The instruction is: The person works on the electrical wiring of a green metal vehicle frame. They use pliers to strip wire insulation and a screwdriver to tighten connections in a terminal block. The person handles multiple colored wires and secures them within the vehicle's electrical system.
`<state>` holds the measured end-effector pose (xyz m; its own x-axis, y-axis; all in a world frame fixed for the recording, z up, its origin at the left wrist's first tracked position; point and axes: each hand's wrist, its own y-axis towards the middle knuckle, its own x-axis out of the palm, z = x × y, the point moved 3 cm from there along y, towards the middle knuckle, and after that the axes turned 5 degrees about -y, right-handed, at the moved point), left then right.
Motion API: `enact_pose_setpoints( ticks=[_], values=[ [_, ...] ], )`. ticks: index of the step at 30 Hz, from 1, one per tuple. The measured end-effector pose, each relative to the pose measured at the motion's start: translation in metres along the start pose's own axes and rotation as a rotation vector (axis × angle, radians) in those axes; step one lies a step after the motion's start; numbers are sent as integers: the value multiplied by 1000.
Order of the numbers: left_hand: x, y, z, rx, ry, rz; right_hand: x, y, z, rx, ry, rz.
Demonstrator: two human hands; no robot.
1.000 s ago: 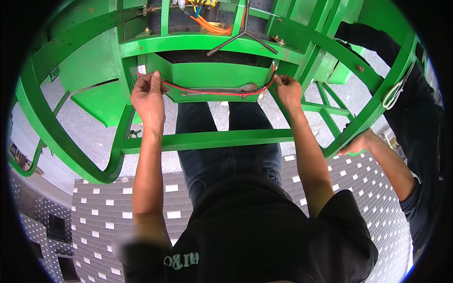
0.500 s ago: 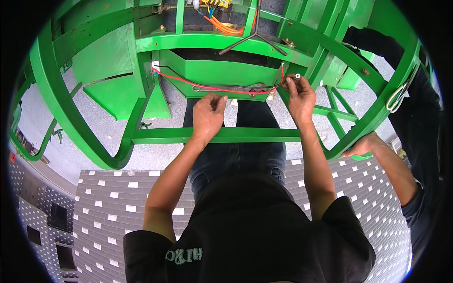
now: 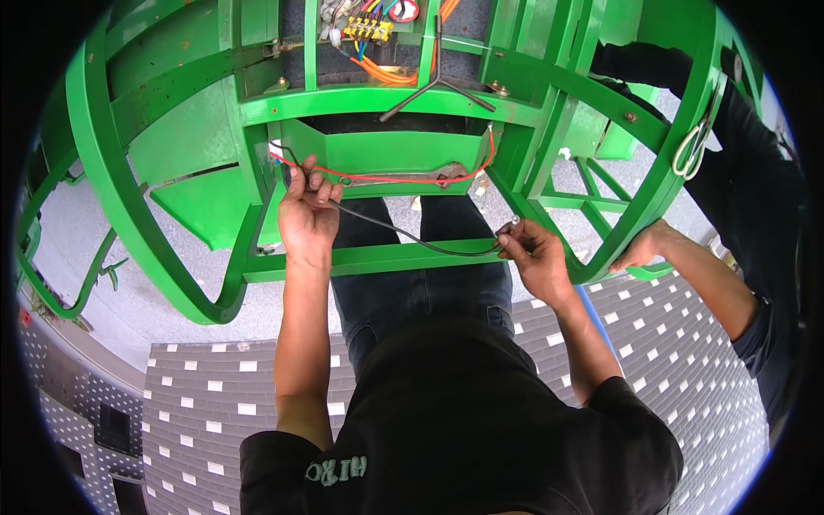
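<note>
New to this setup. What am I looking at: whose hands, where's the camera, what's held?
No robot here: a person works bare-handed. The camera sits on their head, looking down; its wide fisheye lens bends straight edges. Picture left is their left.

The left hand and right hand hold a black wire, which sags between them. Beyond it, a red wire crosses in front of a green tray in a green metal frame. A wrench lies there too, and a black three-armed tool above. At right, another person's hand touches the frame.
</note>
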<state>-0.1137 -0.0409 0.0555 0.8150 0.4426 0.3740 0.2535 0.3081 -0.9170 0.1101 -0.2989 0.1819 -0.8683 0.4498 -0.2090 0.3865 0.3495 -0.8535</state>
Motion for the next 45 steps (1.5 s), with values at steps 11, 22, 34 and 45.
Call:
enact_pose_setpoints(
  ticks=[11, 22, 34, 45],
  values=[
    [151, -185, 22, -497, 96, -652, -88, -65, -89, -223, -336, 572],
    [151, -305, 22, -317, 399, -814, -234, 40, -131, -142, -1052, 1124],
    [104, -346, -7, 356, 456, -740, -86, -106, -106, -704, 34, 103],
    [67, -396, -39, 1055, 1129, -616, -14, -239, -87, -1307, -613, 104]
  ],
)
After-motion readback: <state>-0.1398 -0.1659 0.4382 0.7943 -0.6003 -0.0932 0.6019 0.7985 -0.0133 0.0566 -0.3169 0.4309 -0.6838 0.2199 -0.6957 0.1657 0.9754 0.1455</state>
